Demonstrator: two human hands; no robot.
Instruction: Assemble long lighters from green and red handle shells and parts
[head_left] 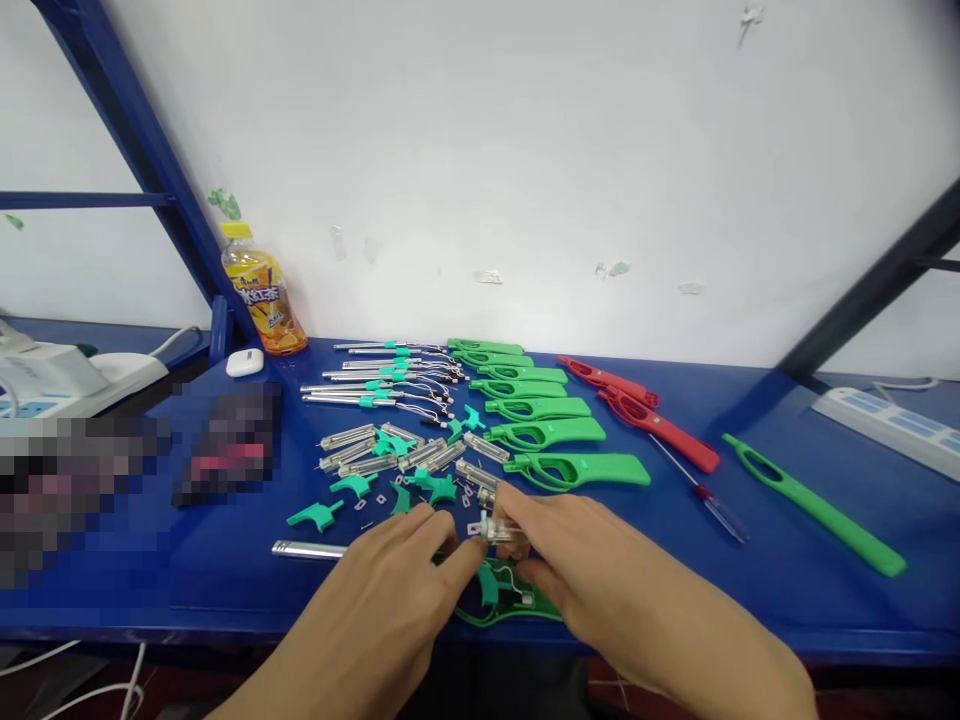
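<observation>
reservoir (502,533) in right hand (564,540) near table edge (187,633)

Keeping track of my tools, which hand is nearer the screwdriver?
Right. Your right hand is to the left of the clear-handled screwdriver; your left hand is farther left.

Blue table (225,580), green casings (622,468), red casings (694,445), metal tubes (307,549), clear cartridges (367,467), screwdriver (720,512), bottle (264,300)

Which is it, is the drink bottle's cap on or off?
On: the yellow cap sits atop the bottle. How tight it is, I cannot tell.
</observation>
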